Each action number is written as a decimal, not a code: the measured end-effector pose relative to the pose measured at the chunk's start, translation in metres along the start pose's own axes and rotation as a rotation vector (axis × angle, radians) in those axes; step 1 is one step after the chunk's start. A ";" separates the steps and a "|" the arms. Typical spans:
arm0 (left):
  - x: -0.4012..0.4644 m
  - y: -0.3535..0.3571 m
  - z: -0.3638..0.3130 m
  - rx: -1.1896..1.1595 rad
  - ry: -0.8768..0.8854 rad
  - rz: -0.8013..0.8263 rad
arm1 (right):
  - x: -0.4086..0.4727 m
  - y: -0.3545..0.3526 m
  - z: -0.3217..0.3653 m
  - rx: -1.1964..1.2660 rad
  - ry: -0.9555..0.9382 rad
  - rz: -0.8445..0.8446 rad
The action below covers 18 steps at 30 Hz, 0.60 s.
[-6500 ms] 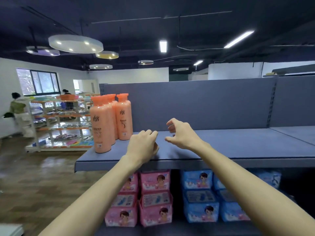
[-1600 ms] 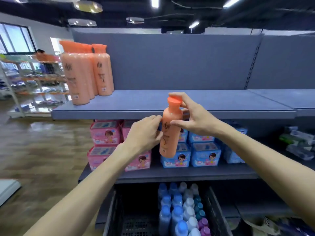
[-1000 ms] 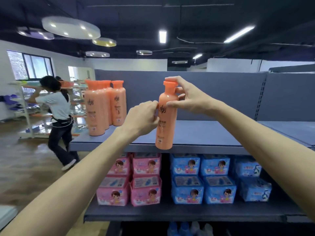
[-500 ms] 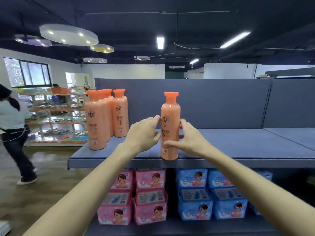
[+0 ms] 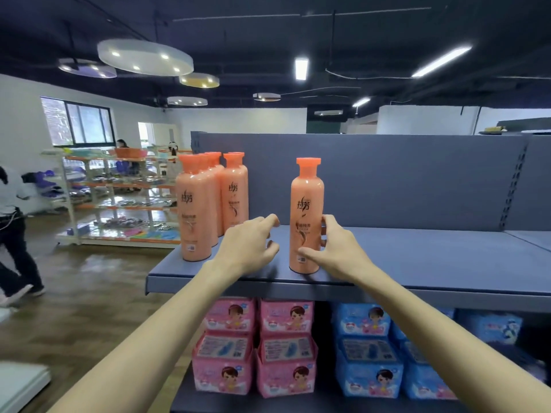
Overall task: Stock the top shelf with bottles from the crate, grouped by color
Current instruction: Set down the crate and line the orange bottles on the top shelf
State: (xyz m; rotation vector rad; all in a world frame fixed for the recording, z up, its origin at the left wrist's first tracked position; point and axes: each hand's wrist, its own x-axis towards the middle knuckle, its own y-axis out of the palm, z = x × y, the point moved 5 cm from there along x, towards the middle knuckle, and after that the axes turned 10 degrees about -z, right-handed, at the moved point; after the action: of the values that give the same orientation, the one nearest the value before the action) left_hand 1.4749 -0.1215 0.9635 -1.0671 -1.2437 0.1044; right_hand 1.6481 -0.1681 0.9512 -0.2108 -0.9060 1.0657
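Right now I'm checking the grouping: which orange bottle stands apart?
The orange bottle at the right hand, alone; the others cluster at the shelf's left end.

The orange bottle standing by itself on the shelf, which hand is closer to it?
Right. The right hand touches the lone orange bottle, thumb and fingers on its lower body. The left hand hovers just left of it, apart.

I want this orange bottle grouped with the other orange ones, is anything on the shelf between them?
No object stands there. Only bare top shelf separates the lone orange bottle from the orange bottle group, though the left hand hovers in that gap.
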 end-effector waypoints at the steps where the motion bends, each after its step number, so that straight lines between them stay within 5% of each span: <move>1: -0.002 -0.002 0.008 0.006 -0.015 0.005 | 0.002 0.007 0.002 0.009 -0.006 0.012; 18: -0.034 -0.024 0.096 0.031 -0.116 -0.020 | 0.062 0.121 0.039 0.061 -0.073 0.109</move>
State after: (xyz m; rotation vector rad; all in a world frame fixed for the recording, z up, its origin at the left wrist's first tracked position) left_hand 1.3739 -0.0974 0.9502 -1.0333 -1.3527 0.1719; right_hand 1.5498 -0.0665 0.9421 -0.1734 -0.9345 1.2066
